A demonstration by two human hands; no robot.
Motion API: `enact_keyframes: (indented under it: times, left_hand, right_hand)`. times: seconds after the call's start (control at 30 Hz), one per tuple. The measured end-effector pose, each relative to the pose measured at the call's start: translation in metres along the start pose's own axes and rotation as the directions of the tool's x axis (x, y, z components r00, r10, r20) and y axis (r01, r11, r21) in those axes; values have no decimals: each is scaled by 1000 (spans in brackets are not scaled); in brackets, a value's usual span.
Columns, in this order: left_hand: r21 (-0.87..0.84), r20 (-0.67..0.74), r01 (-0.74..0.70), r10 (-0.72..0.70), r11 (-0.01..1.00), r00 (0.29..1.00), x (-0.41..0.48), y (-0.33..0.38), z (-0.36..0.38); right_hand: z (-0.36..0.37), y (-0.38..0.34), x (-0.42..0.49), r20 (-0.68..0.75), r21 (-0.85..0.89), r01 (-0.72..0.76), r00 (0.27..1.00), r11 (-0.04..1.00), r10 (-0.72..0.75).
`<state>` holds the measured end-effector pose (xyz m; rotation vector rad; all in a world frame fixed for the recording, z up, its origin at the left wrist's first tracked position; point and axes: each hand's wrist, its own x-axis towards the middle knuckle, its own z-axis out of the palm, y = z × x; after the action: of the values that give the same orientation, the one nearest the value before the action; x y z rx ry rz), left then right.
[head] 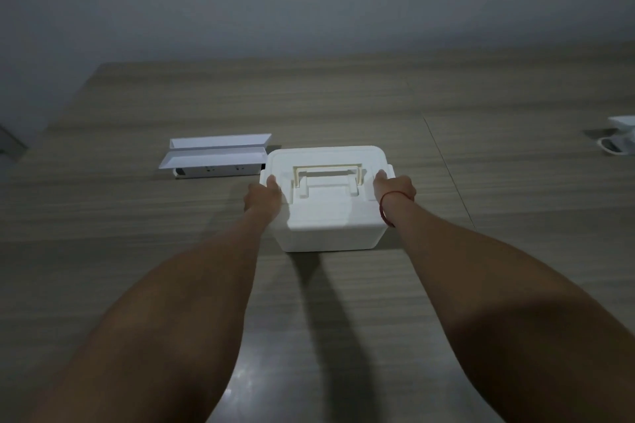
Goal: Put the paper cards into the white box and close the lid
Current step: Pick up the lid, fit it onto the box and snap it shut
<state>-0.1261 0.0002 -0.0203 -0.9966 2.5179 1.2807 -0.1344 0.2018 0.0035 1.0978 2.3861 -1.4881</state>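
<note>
- Box point(328, 213): white plastic, rounded corners, standing mid-bench point(481, 285) with its lid point(323, 161) down flat; a cream handle point(328, 175) lies folded into the lid's recess.
- Left hand point(263, 197) grips the box's left side, thumb on the lid edge; right hand point(395, 187), a red cord point(383, 209) round its wrist, grips the right side likewise. The fingers wrap out of sight, so whether they are spread cannot be told.
- No writing can be read on the box; its contents are hidden.
- Just left of it, nearly touching, lie white folded paper cards point(216, 153), over what may be a power strip point(220, 171).
- A white object point(618, 141) sits at the far right edge.
</note>
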Motion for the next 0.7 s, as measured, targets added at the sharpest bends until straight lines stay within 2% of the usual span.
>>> enact_keyframes:
  times: [0.13,0.2,0.27,0.33,0.4,0.43,0.5,0.57,0.7]
  left_hand:
    - [-143,44,83,-77,986,996,5,-4,-5]
    - [-262,96,150,-129,953,987,9,-10,-6]
    - [-352,78,183,-166,918,983,10,-15,-3]
    - [-267,-96,108,-138,958,986,8,-14,1]
    - [-79,-293,-15,-9,997,956,2,-12,2]
    - [-23,-341,-50,39,998,939,1,-12,2]
    - [5,-368,-79,76,997,927,-2,-11,-1]
    - [29,-334,-97,101,995,937,-2,-11,1]
    - [59,-282,-183,192,981,940,-5,-8,6]
  right_hand:
    - [-2,6,5,76,-8,-25,997,1000,25]
    - [-5,9,9,96,-12,-20,995,1000,21]
    - [-6,11,12,115,23,-27,993,999,24]
    - [-7,12,11,144,99,-64,988,993,49]
    - [-6,14,9,159,173,-126,982,977,98]
    - [-5,14,7,132,193,-134,985,972,109]
    - [-4,15,9,14,173,-79,997,982,78]
    - [-3,15,11,-70,117,-14,997,993,23]
    - [2,19,8,-111,54,62,992,997,-56]
